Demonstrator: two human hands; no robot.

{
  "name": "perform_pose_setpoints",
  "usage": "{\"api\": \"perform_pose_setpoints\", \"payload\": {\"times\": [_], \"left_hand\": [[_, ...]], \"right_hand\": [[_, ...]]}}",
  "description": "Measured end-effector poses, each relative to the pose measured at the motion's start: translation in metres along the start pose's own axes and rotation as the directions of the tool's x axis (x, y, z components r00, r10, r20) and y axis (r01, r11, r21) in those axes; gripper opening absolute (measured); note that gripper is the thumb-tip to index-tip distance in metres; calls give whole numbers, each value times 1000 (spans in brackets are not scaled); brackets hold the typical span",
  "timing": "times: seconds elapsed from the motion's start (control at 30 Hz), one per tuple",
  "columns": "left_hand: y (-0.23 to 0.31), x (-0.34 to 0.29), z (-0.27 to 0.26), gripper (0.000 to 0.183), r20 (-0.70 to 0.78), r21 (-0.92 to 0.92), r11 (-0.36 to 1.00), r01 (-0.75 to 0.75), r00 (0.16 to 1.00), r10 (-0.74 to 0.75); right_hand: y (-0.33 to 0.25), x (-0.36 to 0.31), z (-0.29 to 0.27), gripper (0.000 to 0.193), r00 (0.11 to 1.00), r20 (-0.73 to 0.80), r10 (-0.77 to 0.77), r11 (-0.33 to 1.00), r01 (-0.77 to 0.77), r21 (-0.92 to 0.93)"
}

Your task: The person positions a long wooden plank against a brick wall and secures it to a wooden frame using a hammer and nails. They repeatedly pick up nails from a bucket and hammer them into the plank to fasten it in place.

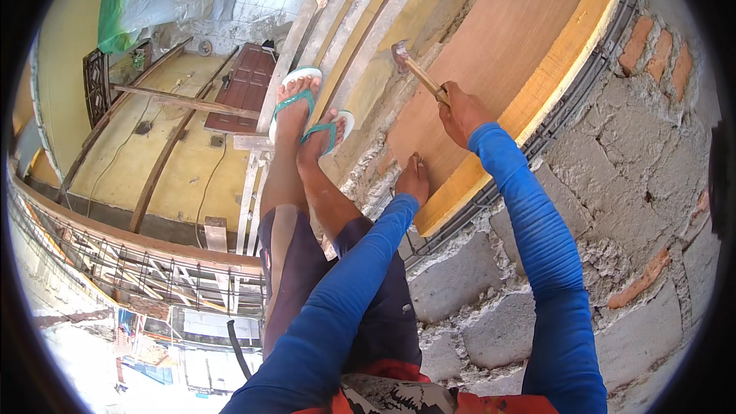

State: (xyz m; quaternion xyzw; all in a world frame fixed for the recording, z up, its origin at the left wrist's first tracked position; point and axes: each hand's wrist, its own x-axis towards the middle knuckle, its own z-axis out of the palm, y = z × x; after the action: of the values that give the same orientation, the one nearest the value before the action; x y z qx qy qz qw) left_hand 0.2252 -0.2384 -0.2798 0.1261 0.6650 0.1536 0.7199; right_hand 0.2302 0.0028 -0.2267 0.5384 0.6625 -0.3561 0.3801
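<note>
A hammer (424, 79) with a wooden handle is gripped in my right hand (462, 115), its worn metal head pointing away from me over the edge of a reddish plywood panel (491, 54). My left hand (412, 181) is closed at the panel's near end, fingertips pressed together. Whatever lies between those fingers is too small to make out. Along the panel's right side runs a yellowish wooden board (529, 126), which ends just right of my left hand.
Several long planks (349, 38) carry my sandaled feet (307, 111). Right is a rough block wall (606, 161) with steel bars (563, 103) along the board. Below left lie a yellowish surface (184, 176) with wooden beams, a brown panelled door (244, 84) and rebar (161, 276).
</note>
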Motion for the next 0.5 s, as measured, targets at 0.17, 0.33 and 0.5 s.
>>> {"api": "perform_pose_setpoints", "payload": {"times": [0.17, 0.33, 0.5], "left_hand": [[7, 0, -4, 43, -6, 11, 998, 54, 999, -54], [7, 1, -4, 42, 13, 22, 997, 68, 998, -68], [15, 4, -12, 41, 17, 25, 995, 97, 995, -98]], "right_hand": [[4, 29, 29, 32, 979, -46, -198, 943, 177, -282], [32, 51, 51, 35, 979, 199, 51, 866, 56, -497], [0, 43, 43, 29, 974, 222, 43, 874, 71, -481]]}}
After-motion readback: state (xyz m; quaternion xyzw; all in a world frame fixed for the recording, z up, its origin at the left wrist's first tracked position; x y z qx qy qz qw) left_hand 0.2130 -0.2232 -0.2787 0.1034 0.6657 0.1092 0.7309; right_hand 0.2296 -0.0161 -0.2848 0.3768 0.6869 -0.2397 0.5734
